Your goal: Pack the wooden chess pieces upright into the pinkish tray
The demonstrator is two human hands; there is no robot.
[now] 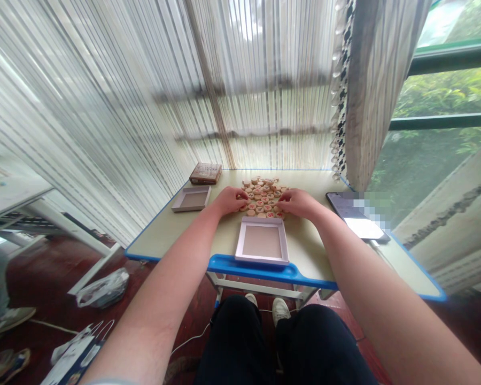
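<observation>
A heap of round wooden Chinese chess pieces (260, 204) with red and dark characters lies in the middle of the table, some stacked on others at the back. My left hand (230, 200) rests at the heap's left edge, its bent fingers and thumb a little apart and touching the outer pieces. Opposite it, my right hand (296, 203) is at the right edge, fingers curved and slightly parted against the pieces. No piece shows clearly held in either hand. Just in front of the heap sits a shallow open box half (240, 240), with its inside facing up.
Another shallow box half (176, 205) lies left of my left hand, with a brown printed box (206, 173) behind it. A phone (344, 213) with a cable lies at the right. The table (164, 235) has a blue rim; a curtain (264, 107) hangs behind.
</observation>
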